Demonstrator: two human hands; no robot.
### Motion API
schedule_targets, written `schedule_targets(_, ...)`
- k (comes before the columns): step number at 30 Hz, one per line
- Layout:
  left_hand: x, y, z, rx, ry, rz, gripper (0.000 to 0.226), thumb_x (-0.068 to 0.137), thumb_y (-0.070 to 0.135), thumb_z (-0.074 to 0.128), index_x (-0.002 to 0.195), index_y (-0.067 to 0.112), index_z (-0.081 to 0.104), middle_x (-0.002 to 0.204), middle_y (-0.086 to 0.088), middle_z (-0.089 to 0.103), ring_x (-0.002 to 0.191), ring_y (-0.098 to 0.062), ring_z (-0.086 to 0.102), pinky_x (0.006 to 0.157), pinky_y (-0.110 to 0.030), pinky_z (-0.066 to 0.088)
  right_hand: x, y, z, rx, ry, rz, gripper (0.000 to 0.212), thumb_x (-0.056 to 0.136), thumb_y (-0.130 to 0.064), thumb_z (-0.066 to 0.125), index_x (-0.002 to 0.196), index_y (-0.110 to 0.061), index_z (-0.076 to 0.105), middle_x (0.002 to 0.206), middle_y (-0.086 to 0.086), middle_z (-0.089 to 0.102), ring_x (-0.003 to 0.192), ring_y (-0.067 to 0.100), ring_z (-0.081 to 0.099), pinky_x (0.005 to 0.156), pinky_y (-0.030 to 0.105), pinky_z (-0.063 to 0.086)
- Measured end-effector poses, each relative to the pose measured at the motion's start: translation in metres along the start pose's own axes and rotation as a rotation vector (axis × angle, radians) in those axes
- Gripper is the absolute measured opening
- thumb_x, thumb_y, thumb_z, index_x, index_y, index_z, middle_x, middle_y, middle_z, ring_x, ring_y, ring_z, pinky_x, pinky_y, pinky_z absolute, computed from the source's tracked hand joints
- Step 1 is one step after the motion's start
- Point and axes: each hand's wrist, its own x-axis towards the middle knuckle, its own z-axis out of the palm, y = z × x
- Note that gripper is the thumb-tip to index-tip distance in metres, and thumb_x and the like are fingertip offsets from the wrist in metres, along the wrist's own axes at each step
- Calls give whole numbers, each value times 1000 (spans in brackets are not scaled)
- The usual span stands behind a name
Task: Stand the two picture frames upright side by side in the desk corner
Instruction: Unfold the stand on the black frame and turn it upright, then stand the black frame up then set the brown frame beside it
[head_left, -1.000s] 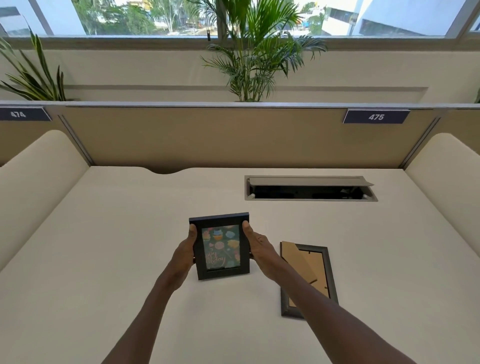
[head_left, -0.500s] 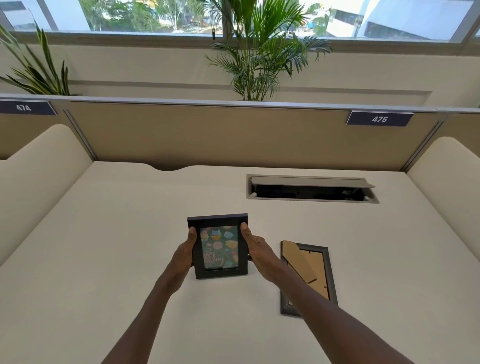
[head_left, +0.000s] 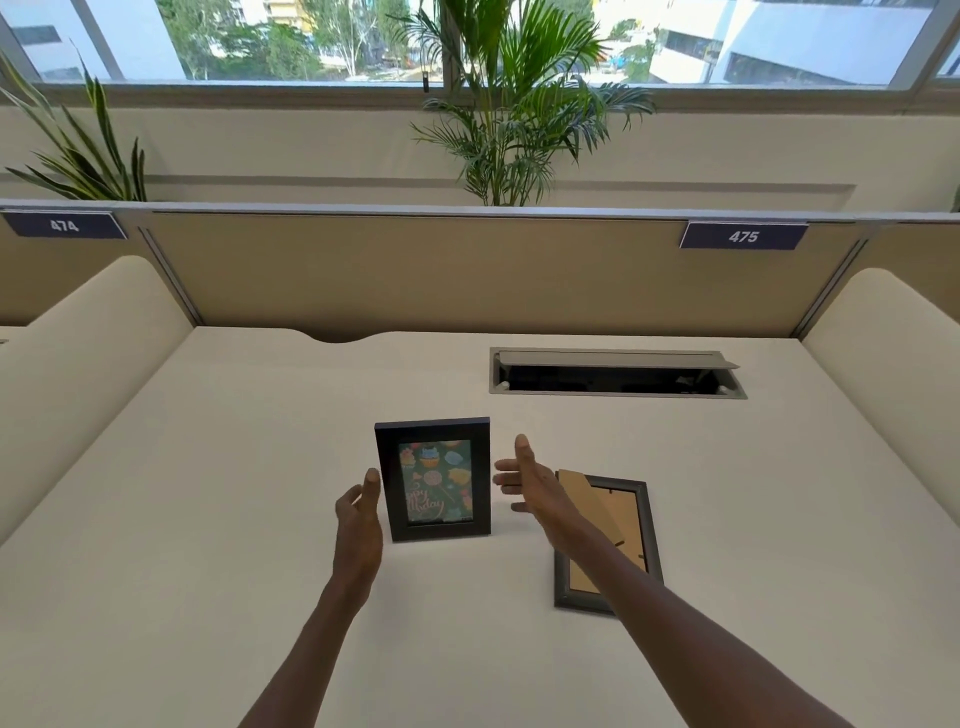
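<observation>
- Standing upright near the middle of the cream desk (head_left: 208, 519): a black picture frame (head_left: 434, 479), birthday-cupcake print facing the camera, well short of the back corners.
- Just left of that frame: left hand (head_left: 358, 525), fingers loosely curled and spread, thumb tip at the frame's left edge; whether touching or a hair apart, impossible to tell. Nothing gripped.
- Just right of it: right hand (head_left: 535, 486), palm turned toward the frame, fingers spread wide, clear of the right edge and holding nothing.
- Lying flat, face down, further right: a second, grey frame (head_left: 631, 545), brown backing board and folded stand uppermost, its near-left part crossed by the right forearm.
- Behind both frames: a cable hatch (head_left: 615, 373) set into the desktop, lid raised.
- Along the back: a tan partition (head_left: 415, 270) with plates numbered 474 (head_left: 63, 225) and 475 (head_left: 744, 236).
- Beyond the partition: a palm plant (head_left: 511, 114) before the window.
</observation>
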Motion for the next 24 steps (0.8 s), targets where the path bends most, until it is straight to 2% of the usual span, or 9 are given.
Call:
schedule_targets(3,-12,-13,5,-17,204,-27,82,86,71,46,142,12,34,144,-12,45,132,-29,43,105,-44,35,-15,9,-15,-135,206,-106,45,100,-50,48,100,-9,68,98,9,71,93,26,67,80,39,54)
schedule_targets(6,-31,-26,14,45,365,2,72,87,62,54,128,4,43,129,-16,53,121,-34,50,101,-49,40,-28,26,-34,-342,372,-210,29,96,-24,59,73,-8,62,73,6,66,69,19,61,67,40,49)
schedule_targets(9,-48,-41,25,156,424,25,58,87,46,65,118,0,48,120,-20,55,115,-40,52,98,-51,42,-42,45,-50,-513,477,-172,21,93,-19,58,76,-8,63,76,5,67,72,23,62,63,37,49)
schedule_targets(11,-59,-50,36,203,381,30,50,87,35,69,117,0,50,116,-20,58,110,-39,55,94,-48,45,-52,56,-59,-620,532,-146,15,92,-21,57,85,-11,66,89,4,66,86,23,62,65,33,47)
schedule_targets(13,-69,-57,48,218,284,12,41,88,29,69,115,5,51,111,-15,61,100,-32,59,83,-40,48,-61,65,-65,-744,571,-110,19,91,-25,57,102,-12,66,106,6,61,102,24,56,73,32,47)
schedule_targets(17,-83,-64,75,248,41,0,29,89,27,67,112,14,57,96,1,64,81,-9,59,62,-20,42,-79,76,-74,-895,602,-31,32,90,-30,58,116,-11,57,117,13,54,110,30,48,82,37,48)
schedule_targets(18,-86,-65,81,269,-25,3,28,90,27,66,114,15,57,97,2,64,84,-9,60,63,-20,43,-83,78,-76,-899,587,-3,34,91,-32,57,117,-11,54,118,14,54,111,31,48,83,37,46)
schedule_targets(21,-94,-64,101,329,-204,5,27,95,24,58,120,14,57,114,-5,66,103,-19,63,81,-28,49,-93,86,-79,-892,519,80,39,92,-36,55,122,-10,47,118,14,57,111,31,50,84,37,45)
schedule_targets(24,-103,-58,122,315,-304,-21,34,96,21,54,129,12,54,125,-5,62,114,-19,59,94,-31,47,-102,95,-81,-894,471,83,42,94,-35,54,126,-10,44,121,13,59,111,30,52,84,37,46)
